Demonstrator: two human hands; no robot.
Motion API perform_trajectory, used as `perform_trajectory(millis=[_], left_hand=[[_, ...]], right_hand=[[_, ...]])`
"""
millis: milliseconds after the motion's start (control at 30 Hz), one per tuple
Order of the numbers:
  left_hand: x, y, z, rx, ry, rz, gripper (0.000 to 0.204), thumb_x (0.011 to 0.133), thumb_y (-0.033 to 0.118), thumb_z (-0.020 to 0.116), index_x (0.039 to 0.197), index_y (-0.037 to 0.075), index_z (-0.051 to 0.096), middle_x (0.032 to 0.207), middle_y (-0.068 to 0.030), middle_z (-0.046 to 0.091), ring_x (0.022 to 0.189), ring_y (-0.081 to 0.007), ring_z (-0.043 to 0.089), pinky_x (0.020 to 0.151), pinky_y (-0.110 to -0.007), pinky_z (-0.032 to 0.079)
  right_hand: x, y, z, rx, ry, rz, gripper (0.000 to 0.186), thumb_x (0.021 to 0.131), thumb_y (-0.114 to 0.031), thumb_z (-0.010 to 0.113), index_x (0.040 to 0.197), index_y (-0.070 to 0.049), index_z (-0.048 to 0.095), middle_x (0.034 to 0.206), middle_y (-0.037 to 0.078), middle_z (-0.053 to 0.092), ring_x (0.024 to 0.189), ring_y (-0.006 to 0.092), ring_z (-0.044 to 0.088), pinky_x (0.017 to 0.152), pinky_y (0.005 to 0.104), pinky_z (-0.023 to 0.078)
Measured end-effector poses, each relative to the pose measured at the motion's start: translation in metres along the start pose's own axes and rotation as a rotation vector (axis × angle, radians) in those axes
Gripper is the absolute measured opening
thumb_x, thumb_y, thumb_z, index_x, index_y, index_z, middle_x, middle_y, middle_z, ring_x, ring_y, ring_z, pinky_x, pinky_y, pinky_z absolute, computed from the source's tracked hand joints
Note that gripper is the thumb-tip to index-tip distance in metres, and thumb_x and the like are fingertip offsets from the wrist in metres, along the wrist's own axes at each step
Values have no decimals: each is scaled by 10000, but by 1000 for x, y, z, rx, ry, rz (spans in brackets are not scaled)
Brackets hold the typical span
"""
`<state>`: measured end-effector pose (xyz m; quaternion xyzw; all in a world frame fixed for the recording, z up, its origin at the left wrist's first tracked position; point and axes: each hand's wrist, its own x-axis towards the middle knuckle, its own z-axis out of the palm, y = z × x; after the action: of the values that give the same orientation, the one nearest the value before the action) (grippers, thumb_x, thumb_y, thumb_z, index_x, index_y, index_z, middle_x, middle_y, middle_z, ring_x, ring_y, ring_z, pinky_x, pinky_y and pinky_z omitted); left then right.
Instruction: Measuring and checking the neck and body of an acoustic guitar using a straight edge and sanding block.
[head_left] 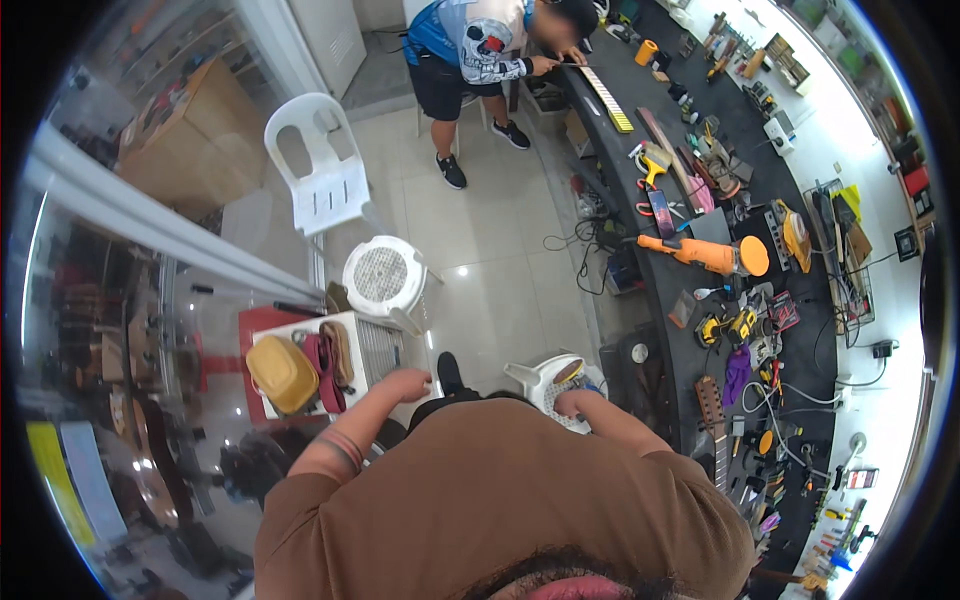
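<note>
My left hand (408, 385) hovers low on the left, beside a white wire-fronted unit (380, 352). Its fingers are curled in, and nothing shows in them. On the other side, my right hand (577, 402) is over the seat of a white plastic stool (546, 382). The fingers of that hand are bent closed, and whatever they may hold is hidden. A yellow-edged item (570, 373) lies on the same stool, partly covered. Both forearms reach forward from my brown shirt.
A black workbench (660, 290) crowded with tools curves along the right, with an orange power tool (705, 256) and a guitar headstock (711, 398). A second white stool (383, 275), a white chair (318, 165) and a yellow tub (283, 373) stand left. Ahead, another person (480, 50) handles a fretted neck (608, 100).
</note>
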<state>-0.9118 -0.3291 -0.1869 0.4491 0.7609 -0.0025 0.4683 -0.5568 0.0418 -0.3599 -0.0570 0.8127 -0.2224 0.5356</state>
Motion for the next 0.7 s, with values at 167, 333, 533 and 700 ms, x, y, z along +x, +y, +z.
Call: perform_trajectory(millis=[167, 333, 533, 700], left_hand=[[78, -6, -149, 194, 78, 95, 410, 965, 272, 653, 1325, 82, 700, 1278, -195, 729, 1215, -402, 677, 1037, -505, 541], [170, 16, -236, -70, 186, 146, 415, 981, 254, 642, 1335, 41, 680, 1273, -214, 729, 1186, -393, 693, 1016, -471, 552], [219, -25, -245, 56, -89, 80, 465, 962, 322, 667, 1338, 50, 699, 1311, -206, 727, 1233, -376, 682, 1070, -454, 529], [212, -52, -280, -183, -138, -160, 460, 937, 247, 684, 1332, 11, 694, 1228, -209, 755, 1075, -321, 744, 925, -437, 584]], right_hand=[[-59, -93, -152, 372, 389, 379, 392, 885, -128, 577, 1226, -38, 746, 1223, 221, 753, 1141, 455, 708, 990, 541, 541], [-54, -48, -181, 702, 546, 373, 374, 942, -142, 567, 1264, -58, 738, 1187, 201, 764, 1051, 375, 745, 879, 519, 590], [-45, 68, -166, 850, 351, 466, 346, 961, -158, 625, 1284, -134, 748, 1159, 157, 778, 997, 281, 747, 822, 467, 604], [-71, 140, -244, 698, 69, 487, 302, 923, -159, 600, 1106, -37, 808, 1137, 206, 783, 1079, 369, 758, 886, 517, 572]])
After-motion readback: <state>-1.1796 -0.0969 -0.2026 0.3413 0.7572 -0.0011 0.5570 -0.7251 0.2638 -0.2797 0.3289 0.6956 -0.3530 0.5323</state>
